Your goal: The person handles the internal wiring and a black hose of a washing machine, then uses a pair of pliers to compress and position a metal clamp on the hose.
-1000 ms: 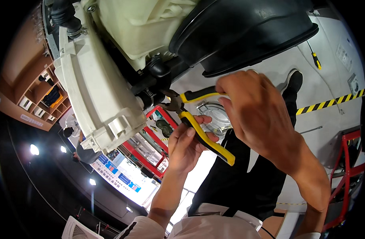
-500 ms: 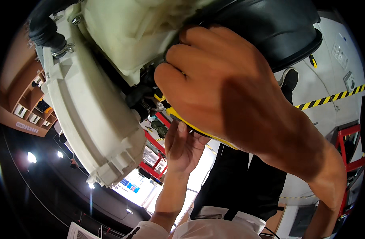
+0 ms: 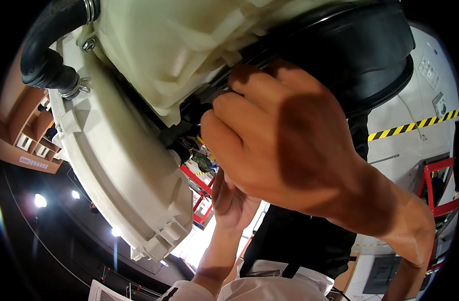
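Observation:
My right hand [image 3: 284,135] is closed around a tool with a yellow-and-black handle [image 3: 201,139]; only a sliver of yellow shows now, and its working end is hidden. Its knuckles are close beneath a cream plastic tank [image 3: 164,55] and a large black round part [image 3: 339,55]. To their left, a short black hose end with a clamp [image 3: 181,151] meets an off-white plastic housing [image 3: 119,145]. Below the right hand, my left hand [image 3: 233,205] points upward with fingers mostly straight. Its fingertips are partly covered, and I see nothing held in it.
A thick black hose [image 3: 44,70] with a wire clamp [image 3: 76,89] bends down to the housing at upper left. Red metal frames [image 3: 442,185] stand at right and behind the left hand. Yellow-and-black tape [image 3: 410,128] marks the floor; brown shelves [image 3: 34,125] are at far left.
The tank, housing and hose sit lower in the picture. My right hand appears lower too, and its tool handle is now mostly covered. The left thumb no longer shows against the handle.

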`<state>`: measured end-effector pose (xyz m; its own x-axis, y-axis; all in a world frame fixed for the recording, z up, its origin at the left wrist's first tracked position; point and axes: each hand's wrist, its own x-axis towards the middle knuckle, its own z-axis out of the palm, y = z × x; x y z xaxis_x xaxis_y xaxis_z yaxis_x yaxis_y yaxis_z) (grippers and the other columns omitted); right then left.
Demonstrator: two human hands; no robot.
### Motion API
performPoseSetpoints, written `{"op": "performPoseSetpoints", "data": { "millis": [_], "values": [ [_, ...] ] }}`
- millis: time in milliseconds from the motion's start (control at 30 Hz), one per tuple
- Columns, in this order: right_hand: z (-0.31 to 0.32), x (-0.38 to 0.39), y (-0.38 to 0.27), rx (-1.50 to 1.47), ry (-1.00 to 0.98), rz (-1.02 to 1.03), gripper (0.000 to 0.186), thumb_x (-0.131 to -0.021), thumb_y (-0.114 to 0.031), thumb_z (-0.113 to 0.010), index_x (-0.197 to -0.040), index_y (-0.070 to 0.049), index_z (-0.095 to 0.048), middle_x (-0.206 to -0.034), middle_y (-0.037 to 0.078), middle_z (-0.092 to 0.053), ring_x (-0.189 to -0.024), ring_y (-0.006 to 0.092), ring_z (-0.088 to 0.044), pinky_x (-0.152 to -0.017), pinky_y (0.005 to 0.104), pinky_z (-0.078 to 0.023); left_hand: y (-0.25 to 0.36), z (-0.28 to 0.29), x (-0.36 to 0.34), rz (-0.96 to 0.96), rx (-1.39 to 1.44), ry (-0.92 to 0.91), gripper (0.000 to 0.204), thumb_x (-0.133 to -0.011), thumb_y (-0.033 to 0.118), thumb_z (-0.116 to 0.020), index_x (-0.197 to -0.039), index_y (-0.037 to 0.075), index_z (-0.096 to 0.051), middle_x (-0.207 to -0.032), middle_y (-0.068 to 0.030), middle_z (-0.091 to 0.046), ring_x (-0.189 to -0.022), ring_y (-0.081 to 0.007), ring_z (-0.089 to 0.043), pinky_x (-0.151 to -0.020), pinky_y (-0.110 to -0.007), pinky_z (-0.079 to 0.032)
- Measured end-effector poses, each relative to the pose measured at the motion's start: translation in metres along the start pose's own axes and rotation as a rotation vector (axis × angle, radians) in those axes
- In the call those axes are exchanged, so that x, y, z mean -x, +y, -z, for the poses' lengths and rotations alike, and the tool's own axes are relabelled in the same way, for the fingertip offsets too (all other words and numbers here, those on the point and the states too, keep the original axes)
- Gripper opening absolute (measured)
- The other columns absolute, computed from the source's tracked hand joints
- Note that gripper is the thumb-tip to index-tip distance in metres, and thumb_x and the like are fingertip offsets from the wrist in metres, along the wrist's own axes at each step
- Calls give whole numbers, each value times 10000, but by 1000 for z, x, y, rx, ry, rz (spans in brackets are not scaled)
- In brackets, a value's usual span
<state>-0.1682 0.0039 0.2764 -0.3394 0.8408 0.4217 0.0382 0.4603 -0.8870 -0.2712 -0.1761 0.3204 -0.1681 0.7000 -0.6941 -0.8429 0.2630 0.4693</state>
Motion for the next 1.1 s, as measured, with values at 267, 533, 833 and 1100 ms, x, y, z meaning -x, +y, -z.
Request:
{"op": "performPoseSetpoints", "data": {
  "millis": [267, 533, 833, 1100],
  "values": [
    [23, 13, -15, 119, -295, -132, 351, -600, -227, -660, -861, -6, -582, -774, 94, -487, -707, 238, -499, -570, 343, -410, 0, -22, -7, -91, -206, 105, 409, -933, 145, -464, -1286, -13, -333, -1229, -159, -500, -1132, -274, -515, -982, -431, -404],
    [40, 66, -45, 6, -802, -600, 883, -555, -413, -797, -1214, 37, -420, -1042, 211, -463, -874, 327, -524, -715, 396, -469, 2, -14, 13, 65, -415, 238, 330, -907, 176, -538, -1139, -40, -446, -930, -217, -601, -901, -318, -618, -815, -384, -502],
    [41, 108, -37, -152, -506, -666, 862, -606, -435, -790, -1213, 69, -444, -891, 196, -512, -746, 290, -559, -615, 348, -479, -2, -18, 16, 26, -595, 305, 452, -897, 314, -523, -1124, -70, -452, -634, -73, -500, -528, -159, -513, -473, -305, -452],
    [30, 124, -35, -209, -474, -658, 955, -562, -598, -763, -1166, 92, -497, -900, 192, -505, -792, 278, -580, -637, 326, -499, -9, -21, 32, 21, -780, 303, 519, -853, 381, -608, -1111, -45, -463, -676, -117, -578, -631, -179, -597, -568, -289, -488]
  ]
}}
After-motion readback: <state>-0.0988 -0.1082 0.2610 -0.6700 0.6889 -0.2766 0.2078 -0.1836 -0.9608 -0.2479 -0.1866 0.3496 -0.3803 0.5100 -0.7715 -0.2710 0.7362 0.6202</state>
